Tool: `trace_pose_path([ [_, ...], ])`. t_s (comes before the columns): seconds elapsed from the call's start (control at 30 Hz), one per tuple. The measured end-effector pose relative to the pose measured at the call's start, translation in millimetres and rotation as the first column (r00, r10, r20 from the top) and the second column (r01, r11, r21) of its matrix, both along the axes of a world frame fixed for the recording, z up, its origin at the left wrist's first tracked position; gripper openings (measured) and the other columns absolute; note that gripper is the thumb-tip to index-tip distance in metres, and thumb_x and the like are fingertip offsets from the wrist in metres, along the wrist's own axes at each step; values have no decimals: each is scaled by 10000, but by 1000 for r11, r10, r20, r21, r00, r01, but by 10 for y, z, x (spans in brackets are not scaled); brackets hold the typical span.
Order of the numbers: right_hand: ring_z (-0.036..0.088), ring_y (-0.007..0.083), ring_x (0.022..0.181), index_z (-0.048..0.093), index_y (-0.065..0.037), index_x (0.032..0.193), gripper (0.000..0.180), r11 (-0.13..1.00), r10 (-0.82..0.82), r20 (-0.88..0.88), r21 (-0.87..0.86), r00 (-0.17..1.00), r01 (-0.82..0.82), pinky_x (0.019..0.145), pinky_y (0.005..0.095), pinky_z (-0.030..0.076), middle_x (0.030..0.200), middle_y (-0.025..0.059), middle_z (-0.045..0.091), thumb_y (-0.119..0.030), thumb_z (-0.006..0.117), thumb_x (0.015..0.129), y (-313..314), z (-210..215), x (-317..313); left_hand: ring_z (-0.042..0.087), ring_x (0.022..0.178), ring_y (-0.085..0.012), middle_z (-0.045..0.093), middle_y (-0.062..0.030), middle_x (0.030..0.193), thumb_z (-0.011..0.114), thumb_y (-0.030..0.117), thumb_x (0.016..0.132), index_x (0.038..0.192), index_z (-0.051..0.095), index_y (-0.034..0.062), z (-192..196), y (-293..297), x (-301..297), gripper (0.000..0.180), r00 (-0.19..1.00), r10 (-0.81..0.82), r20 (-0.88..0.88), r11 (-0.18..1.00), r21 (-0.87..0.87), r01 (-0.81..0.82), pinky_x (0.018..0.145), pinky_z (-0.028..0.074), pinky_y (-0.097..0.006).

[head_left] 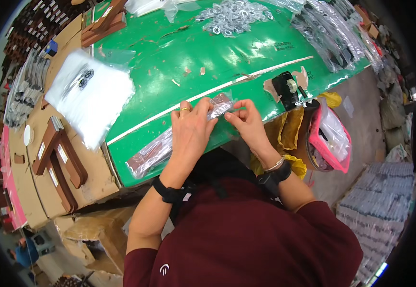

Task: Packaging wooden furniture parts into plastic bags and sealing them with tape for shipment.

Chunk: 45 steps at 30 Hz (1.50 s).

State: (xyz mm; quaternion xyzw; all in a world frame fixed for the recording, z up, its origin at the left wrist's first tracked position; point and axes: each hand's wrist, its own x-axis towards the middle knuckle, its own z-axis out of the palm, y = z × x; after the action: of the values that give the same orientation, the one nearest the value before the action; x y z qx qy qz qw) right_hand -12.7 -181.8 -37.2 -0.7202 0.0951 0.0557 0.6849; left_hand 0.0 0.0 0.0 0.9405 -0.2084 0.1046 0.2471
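A long brown strip in a clear plastic bag [153,154] lies slantwise along the near edge of the green table. My left hand [192,126] is over its upper part, fingers bent and closed on the bag, a ring on one finger. At the bag's far right end, my right hand [250,125] pinches the loose plastic between thumb and forefinger. What lies under my left palm is hidden. To the right of my hands stands a black tape dispenser [285,91] with a roll of tape in it.
A stack of clear bags [93,93] lies at left, near several brown wooden pieces [57,148] on cardboard. Small bagged rings [235,16] are heaped at the back. Bagged dark parts [330,36] lie far right. A pink-rimmed bin [345,158] stands beside the table.
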Motion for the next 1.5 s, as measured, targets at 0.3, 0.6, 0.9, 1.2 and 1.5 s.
trace_pose_path([
  [0.3,584,163,605,494,-40,1145,429,916,-55,328,-360,943,178,566,319,458,692,54,603,-184,778,858,114,-64,68,588,975,-320,689,-71,1064,778,236,815,1186,556,103,-12,65,158,452,997,15,-69,998,-65,-20,813,434,-440],
  [0.6,639,199,680,559,-126,1306,578,825,222,314,-564,923,-7,621,343,493,757,42,633,-203,808,790,-119,61,276,579,1127,-358,597,-165,1382,786,352,820,1513,381,134,30,322,356,832,932,-12,-363,988,-151,-46,1020,421,-467],
  [0.9,669,215,740,592,-91,1305,503,856,237,340,-516,910,-30,685,342,518,839,78,686,-179,766,840,-273,-154,254,551,1186,-339,594,-135,1334,868,392,629,1528,391,129,337,1010,-623,1051,990,89,-105,987,143,-74,1029,394,-437],
  [1.2,648,205,776,637,-56,1218,388,822,-109,505,-438,856,363,718,332,519,896,63,686,-108,744,848,-844,193,62,605,959,-285,662,-105,1132,777,244,803,1439,504,119,205,822,-639,704,973,225,-51,970,108,-219,829,444,-397],
  [1.5,612,233,936,612,-23,1165,516,752,-145,386,-555,911,355,826,367,486,998,82,663,-227,851,756,-1848,179,-54,603,997,-271,657,-90,1199,767,287,826,1472,473,129,147,586,-420,728,978,205,42,969,131,-209,832,429,-395],
])
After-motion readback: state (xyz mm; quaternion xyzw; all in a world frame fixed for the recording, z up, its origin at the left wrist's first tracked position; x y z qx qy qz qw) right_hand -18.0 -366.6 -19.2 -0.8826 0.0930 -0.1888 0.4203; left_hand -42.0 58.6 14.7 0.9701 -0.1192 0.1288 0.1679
